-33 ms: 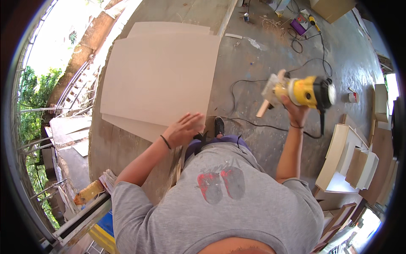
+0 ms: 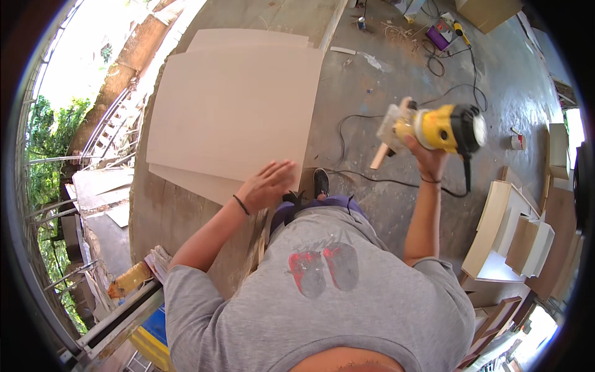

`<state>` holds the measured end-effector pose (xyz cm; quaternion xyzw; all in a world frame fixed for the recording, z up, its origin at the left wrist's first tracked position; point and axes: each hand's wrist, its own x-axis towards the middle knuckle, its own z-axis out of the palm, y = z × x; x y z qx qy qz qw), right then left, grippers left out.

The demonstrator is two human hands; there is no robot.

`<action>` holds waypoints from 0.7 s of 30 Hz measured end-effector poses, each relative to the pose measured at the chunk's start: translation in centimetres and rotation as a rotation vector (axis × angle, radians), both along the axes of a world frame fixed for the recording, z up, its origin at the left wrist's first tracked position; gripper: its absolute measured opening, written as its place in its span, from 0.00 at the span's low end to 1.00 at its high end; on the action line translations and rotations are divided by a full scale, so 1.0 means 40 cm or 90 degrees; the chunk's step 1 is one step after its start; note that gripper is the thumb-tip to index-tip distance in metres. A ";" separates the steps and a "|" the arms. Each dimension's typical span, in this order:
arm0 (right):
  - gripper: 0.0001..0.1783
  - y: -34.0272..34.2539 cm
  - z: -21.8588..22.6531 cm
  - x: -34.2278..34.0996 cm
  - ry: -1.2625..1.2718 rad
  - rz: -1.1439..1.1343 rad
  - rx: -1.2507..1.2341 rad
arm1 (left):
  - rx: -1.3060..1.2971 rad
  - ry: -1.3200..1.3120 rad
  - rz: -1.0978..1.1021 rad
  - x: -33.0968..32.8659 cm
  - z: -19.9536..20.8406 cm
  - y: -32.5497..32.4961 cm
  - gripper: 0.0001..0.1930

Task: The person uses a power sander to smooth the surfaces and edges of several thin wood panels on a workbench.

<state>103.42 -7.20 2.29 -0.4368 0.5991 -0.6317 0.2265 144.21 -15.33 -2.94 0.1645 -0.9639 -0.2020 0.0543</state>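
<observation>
My right hand [image 2: 429, 159] grips a yellow and black trim router [image 2: 447, 127] from below, holding it above the floor on the right. The router lies sideways in the air, its clear base turned left. A light wooden strip [image 2: 379, 155] is at that base, with a darker piece beside it. My left hand [image 2: 268, 184] has its fingers stretched out over the near right corner of a large pale board [image 2: 232, 108]; whether it touches the surface I cannot tell. Another pale board [image 2: 192, 184] shows from underneath, slightly askew.
The boards lie on a worn wooden table [image 2: 164, 217]. A black power cord [image 2: 396, 182] crosses the grey floor near my shoe [image 2: 320, 183]. Farther off are a purple box [image 2: 438, 38] and a small tub [image 2: 517, 142]. Pale wooden box pieces [image 2: 496, 232] stand at right.
My right hand and the router have shifted slightly left. My left hand has moved a little left and away from me, its fingers still outstretched.
</observation>
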 end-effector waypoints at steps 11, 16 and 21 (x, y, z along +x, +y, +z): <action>0.24 -0.194 0.016 0.239 0.265 0.175 0.124 | -0.127 0.034 0.064 0.094 -0.061 -0.023 0.26; 0.25 -0.280 -0.074 0.291 0.345 0.231 0.053 | -0.145 0.039 0.279 0.148 -0.033 -0.097 0.47; 0.27 -0.287 -0.051 0.324 0.395 0.208 0.034 | -0.167 0.035 0.302 0.161 -0.052 -0.109 0.53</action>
